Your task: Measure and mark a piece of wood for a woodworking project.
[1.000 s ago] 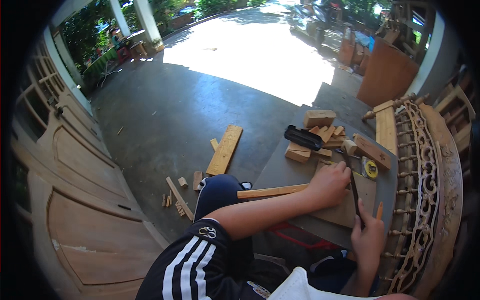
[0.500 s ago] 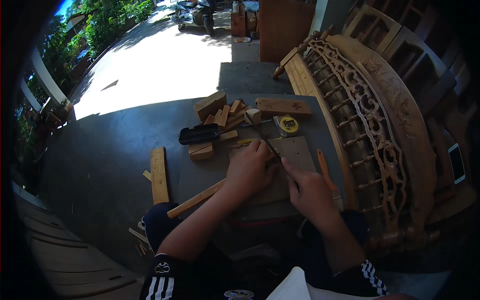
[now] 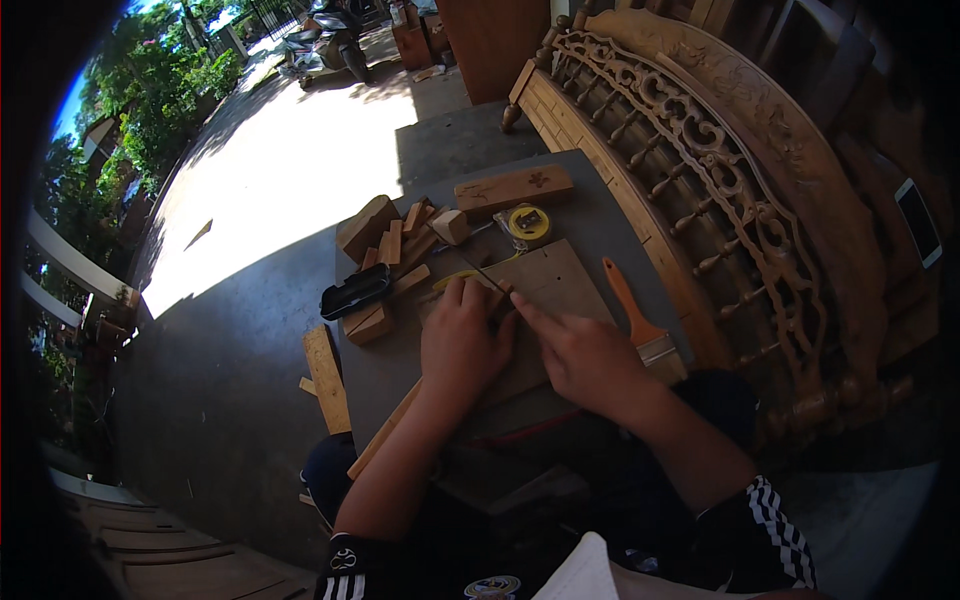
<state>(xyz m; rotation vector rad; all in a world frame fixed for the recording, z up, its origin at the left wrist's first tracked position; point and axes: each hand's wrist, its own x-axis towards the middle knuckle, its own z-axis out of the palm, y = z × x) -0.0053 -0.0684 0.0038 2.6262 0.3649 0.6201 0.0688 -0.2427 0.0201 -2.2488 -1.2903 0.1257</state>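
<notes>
To the right of us, a carved wooden headboard (image 3: pixel 690 135) stands close along the table's edge. A motorbike (image 3: pixel 325 48) is parked well apart in the yard. On our grey table (image 3: pixel 585 220), a flat board (image 3: pixel 568 282) lies beneath our hands. Our left hand (image 3: pixel 463 337), its fingers curled closed, grips a long wooden stick (image 3: pixel 383 432) that slants toward the near left; hand and forearm hide part of it. Our right hand (image 3: pixel 595 365) is closed on a thin dark tool (image 3: pixel 487 279), forefinger stretched along it; we cannot tell whether the tool touches the stick. Beyond the board lies a block with a flower mark (image 3: pixel 513 188), and a brush (image 3: pixel 622 292) rests beside our right hand. A black case (image 3: pixel 355 291) and a heap of offcuts (image 3: pixel 395 243) crowd the space past our left knuckles. A yellow tape measure (image 3: pixel 528 226) sits near the board's far edge.
</notes>
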